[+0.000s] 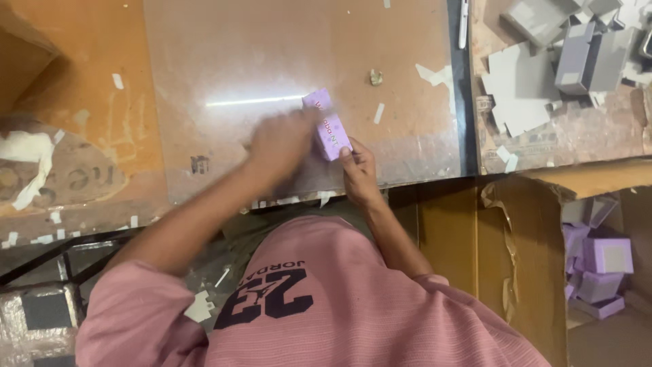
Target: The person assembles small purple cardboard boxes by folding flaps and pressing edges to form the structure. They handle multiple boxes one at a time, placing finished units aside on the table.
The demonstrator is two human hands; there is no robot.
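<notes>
Both hands — left hand (282, 141), right hand (358, 171) — on purple box (327, 125)

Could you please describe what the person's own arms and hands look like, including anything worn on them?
Both hands, the left hand and the right hand, are bare, with no gloves, rings or watch visible. The forearms are bare too. Short pink ribbed sleeves of a T-shirt cover the upper arms. The left hand looks motion-blurred.

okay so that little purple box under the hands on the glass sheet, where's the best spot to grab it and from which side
Probably by the two long sides of the purple box, near its far end, coming from above: it lies flat on the glass sheet, and the left hand and right hand crowd the near end.
</notes>
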